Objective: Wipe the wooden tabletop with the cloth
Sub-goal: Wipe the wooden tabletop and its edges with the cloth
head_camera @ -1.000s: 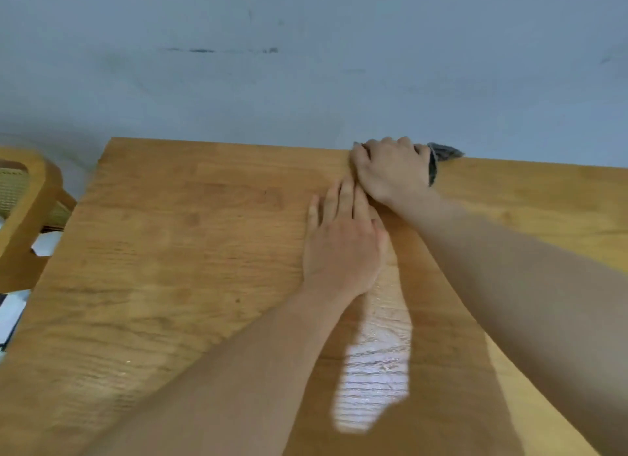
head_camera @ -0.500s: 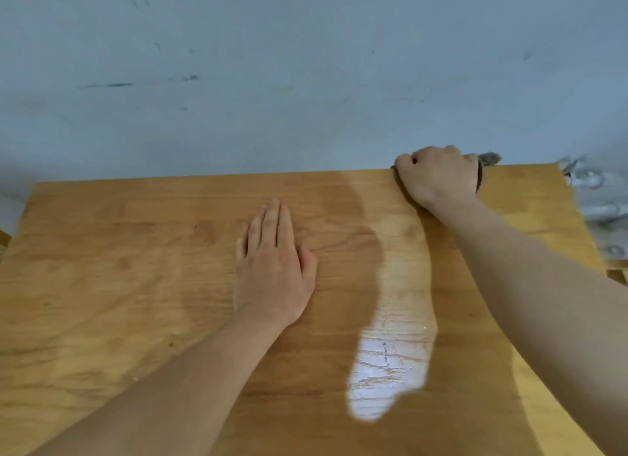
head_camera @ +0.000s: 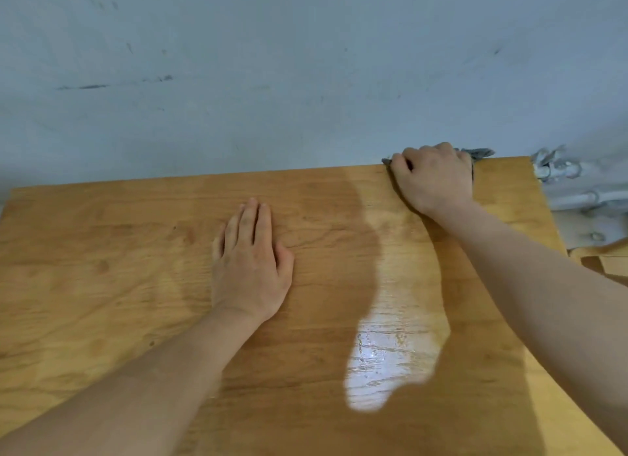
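Observation:
The wooden tabletop (head_camera: 119, 285) fills the lower view, its far edge against a pale wall. My right hand (head_camera: 435, 180) is at the far edge near the right corner, fingers curled over a grey cloth (head_camera: 479, 153). Only a small grey tip of the cloth shows beside the hand; the remainder is hidden beneath it. My left hand (head_camera: 251, 262) lies flat on the table's middle, palm down, fingers together, holding nothing. A shiny patch (head_camera: 390, 364) on the wood sits between my two forearms.
A scuffed blue-grey wall (head_camera: 306, 81) stands right behind the table. White pipes and fittings (head_camera: 574, 190) run along the wall past the table's right edge. Wooden flooring (head_camera: 605, 262) shows below them.
My right hand has slid the cloth rightward along the far edge, away from my left hand, which stays flat. The view has swung right, so the chair at left is out of sight.

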Motion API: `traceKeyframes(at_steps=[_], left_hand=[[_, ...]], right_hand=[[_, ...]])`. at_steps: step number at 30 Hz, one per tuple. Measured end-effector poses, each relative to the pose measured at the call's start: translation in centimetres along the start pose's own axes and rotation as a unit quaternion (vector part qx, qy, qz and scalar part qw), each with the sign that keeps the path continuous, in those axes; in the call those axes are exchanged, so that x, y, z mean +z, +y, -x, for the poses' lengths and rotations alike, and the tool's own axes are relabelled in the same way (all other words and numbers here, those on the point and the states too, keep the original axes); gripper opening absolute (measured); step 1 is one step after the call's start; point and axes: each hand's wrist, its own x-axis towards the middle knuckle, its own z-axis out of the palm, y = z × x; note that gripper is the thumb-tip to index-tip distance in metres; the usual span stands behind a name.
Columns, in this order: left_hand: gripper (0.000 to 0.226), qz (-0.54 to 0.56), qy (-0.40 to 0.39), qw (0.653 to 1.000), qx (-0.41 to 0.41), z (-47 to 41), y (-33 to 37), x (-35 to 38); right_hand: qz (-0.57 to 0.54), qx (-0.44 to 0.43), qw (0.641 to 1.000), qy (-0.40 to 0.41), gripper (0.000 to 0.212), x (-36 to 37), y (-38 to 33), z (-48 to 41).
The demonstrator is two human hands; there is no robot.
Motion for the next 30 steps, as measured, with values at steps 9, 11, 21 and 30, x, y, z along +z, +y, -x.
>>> traceKeyframes(at_steps=[9,11,21,30], left_hand=[[0.06,0.039,-0.068,0.993,0.087,0.2,10.6,-0.1],[0.061,0.036,-0.081,0.981,0.172,2.2,13.8,0.8],[0.057,0.01,-0.057,0.98,0.189,2.6,14.0,2.2],[0.057,-0.011,-0.055,0.982,0.178,2.5,14.3,1.9]], right_hand=[[-0.005,0.006,1.0,0.004,0.052,0.2,0.1,-0.3],[-0.004,0.001,1.0,0.011,0.051,0.4,0.1,0.0],[-0.178,0.205,0.959,-0.086,0.045,-2.6,13.1,-1.2],[-0.217,0.22,0.951,0.004,0.038,-2.6,12.9,3.8]])
